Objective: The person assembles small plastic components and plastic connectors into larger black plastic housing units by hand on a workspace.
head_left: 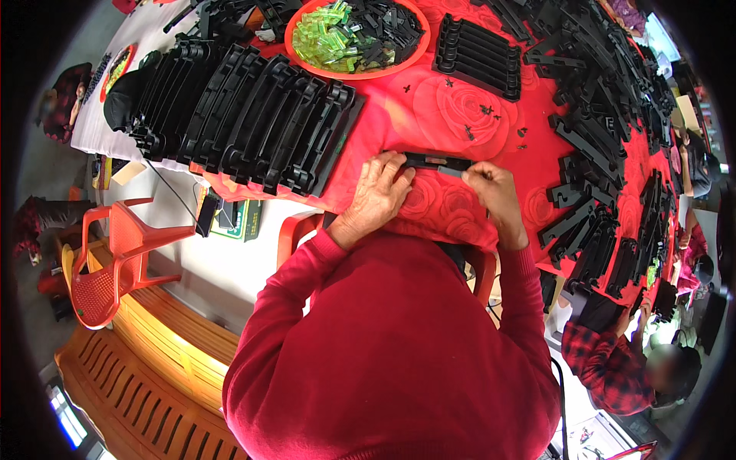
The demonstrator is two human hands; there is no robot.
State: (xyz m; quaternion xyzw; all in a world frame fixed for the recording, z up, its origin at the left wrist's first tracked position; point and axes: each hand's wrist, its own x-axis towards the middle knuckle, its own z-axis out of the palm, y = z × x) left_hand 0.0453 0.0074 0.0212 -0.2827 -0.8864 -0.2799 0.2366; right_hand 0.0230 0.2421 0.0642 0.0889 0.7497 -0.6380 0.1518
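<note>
A long, narrow black plastic piece (438,162) is held level between my two hands, low over the red rose-patterned cloth. A small pale strip shows along its middle. My left hand (377,193) is closed on its left end, fingertips against the edge. At the right end, my right hand (497,193) is closed in a pinch, thumb and fingers together on the piece. Whether the right fingers also hold something small is hidden. Several tiny dark bits (487,110) lie scattered on the cloth beyond the piece.
Stacked black plastic trays (261,115) stand at left. A red-rimmed bowl (426,37) at the back holds green clear and black pieces. A ridged black stack (479,57) sits back right; loose black parts (586,138) heap up at right. A red chair (138,238) stands lower left; people are nearby.
</note>
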